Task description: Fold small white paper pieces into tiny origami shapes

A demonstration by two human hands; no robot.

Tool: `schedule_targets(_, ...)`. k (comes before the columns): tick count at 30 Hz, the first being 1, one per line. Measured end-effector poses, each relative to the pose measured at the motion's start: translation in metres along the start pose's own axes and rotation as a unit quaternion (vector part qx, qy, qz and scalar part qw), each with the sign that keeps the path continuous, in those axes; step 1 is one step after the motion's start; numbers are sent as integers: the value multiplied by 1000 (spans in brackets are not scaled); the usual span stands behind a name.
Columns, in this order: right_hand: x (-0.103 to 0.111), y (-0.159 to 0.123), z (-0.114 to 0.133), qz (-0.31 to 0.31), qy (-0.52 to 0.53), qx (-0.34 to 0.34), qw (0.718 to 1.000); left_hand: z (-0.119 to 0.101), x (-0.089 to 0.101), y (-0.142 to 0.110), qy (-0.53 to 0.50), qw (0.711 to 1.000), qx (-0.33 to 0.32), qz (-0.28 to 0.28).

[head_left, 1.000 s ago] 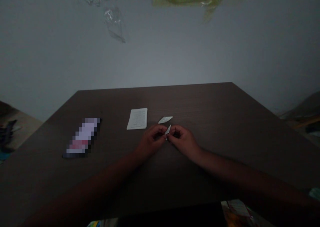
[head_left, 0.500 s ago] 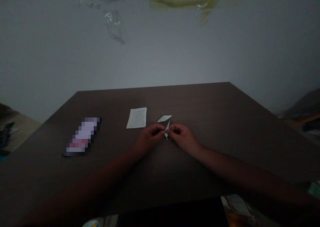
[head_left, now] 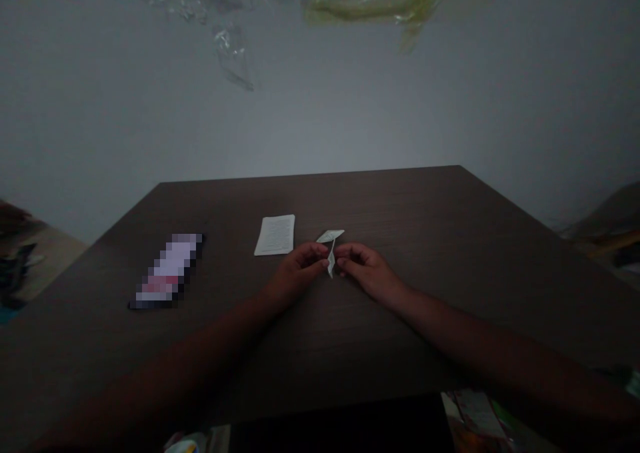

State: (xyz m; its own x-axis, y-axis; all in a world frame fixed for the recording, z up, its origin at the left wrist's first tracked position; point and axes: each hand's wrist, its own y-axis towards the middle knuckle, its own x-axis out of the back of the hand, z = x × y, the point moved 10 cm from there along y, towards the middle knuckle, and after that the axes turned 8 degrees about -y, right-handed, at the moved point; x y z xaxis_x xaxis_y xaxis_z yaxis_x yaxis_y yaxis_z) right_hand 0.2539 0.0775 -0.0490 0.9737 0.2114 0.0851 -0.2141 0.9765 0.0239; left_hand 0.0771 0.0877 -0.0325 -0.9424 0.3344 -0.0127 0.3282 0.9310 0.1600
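A small folded piece of white paper (head_left: 331, 261) stands on edge, pinched at its left side by the thumb and fingers of my left hand (head_left: 301, 268). Just to its right is my right hand (head_left: 369, 270), thumb and fingers curved and a little apart, with a narrow gap between them and the paper. Behind both hands lies a second folded paper, diamond-shaped (head_left: 330, 236), flat on the table. A stack of white printed sheets (head_left: 276, 234) rests beyond my left hand, to the left.
The dark brown wooden table (head_left: 425, 206) meets a pale wall (head_left: 350, 106) at its far side. A phone with a blurred screen (head_left: 170, 270) lies at the left. Clear and yellow tape (head_left: 370, 8) sticks to the wall. Several items sit below the near edge.
My right fingers have come off the folded paper and moved slightly right. The paper has turned more upright in my left fingers. The view has shifted slightly.
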Motion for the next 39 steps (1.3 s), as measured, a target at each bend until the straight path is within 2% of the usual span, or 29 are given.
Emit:
schedule_targets(5, -5, 1, 7, 33, -12, 27, 999, 0, -4, -2, -42, 999, 18, 16)
schedule_targets(10, -2, -1, 3, 12, 7, 10, 1000, 7, -1, 1, -33, 999, 31, 12)
schedule_targets(16, 3, -7, 2, 5, 3, -18, 1000, 10, -4, 1, 17, 999, 23, 15)
schedule_targets(22, 4, -8, -2, -1, 11, -33, 999, -3, 3, -1, 118, 992, -36, -30)
schedule_targets(25, 4, -7, -7, -12, 34, -43, 998, -16, 13, 0, 198, 976, -73, -59)
schedule_targets(29, 5, -5, -11, -15, 34, -46, 998, -23, 16, 4, 315, 944, -84, -52)
schedule_targets(34, 4, -5, -10, -13, 39, -42, 998, -14, 2, 5, 435, 898, -56, -7)
schedule_targets(39, 5, -7, -6, -17, 30, -39, 999, -14, -10, 2, 507, 860, -40, 26)
